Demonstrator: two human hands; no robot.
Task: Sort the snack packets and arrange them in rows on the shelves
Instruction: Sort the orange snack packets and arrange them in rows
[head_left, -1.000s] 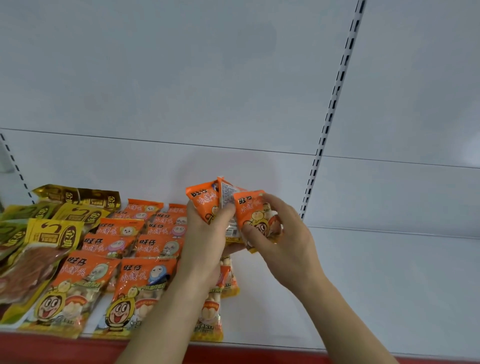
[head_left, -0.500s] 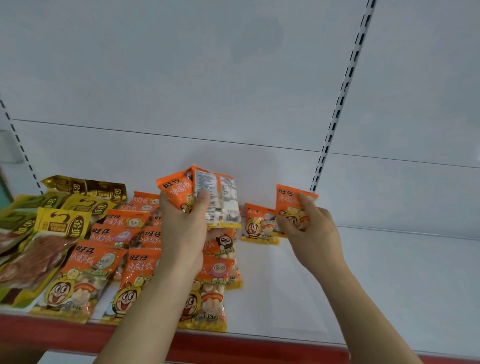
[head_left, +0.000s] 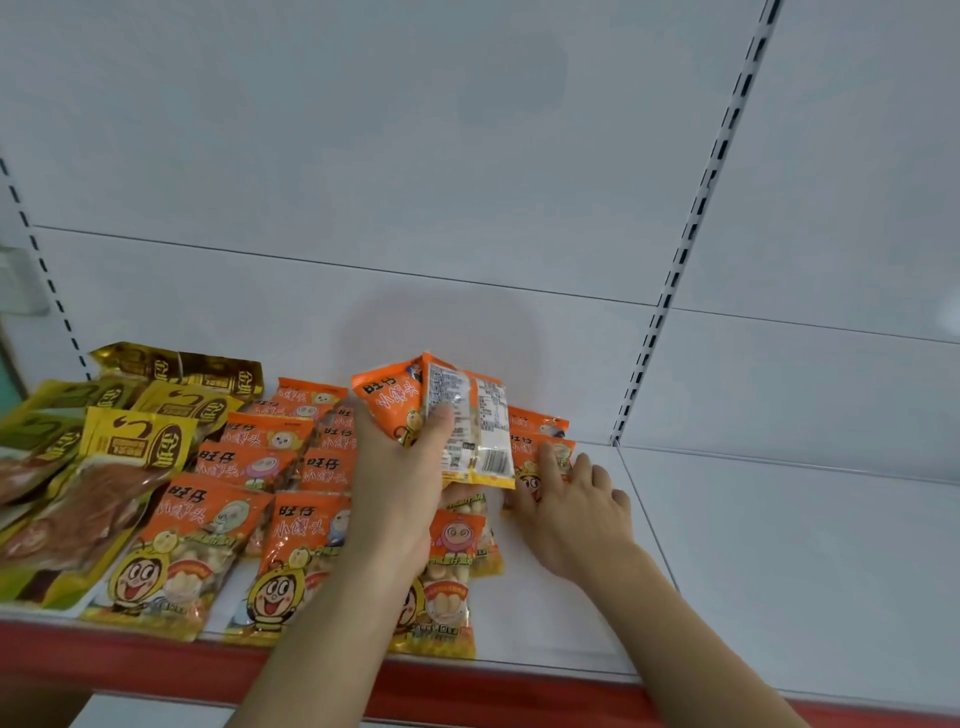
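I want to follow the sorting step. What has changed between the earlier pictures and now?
The right hand took one orange packet from the bunch, carried it right and down to the shelf, and now presses it flat with straight fingers. The left hand still grips the remaining packets. The orange rows and yellow packets at left stayed as they were.

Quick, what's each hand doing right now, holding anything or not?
Left hand: grips a bunch of orange snack packets, raised above the shelf.
Right hand: open, fingers resting flat on an orange packet on the shelf.
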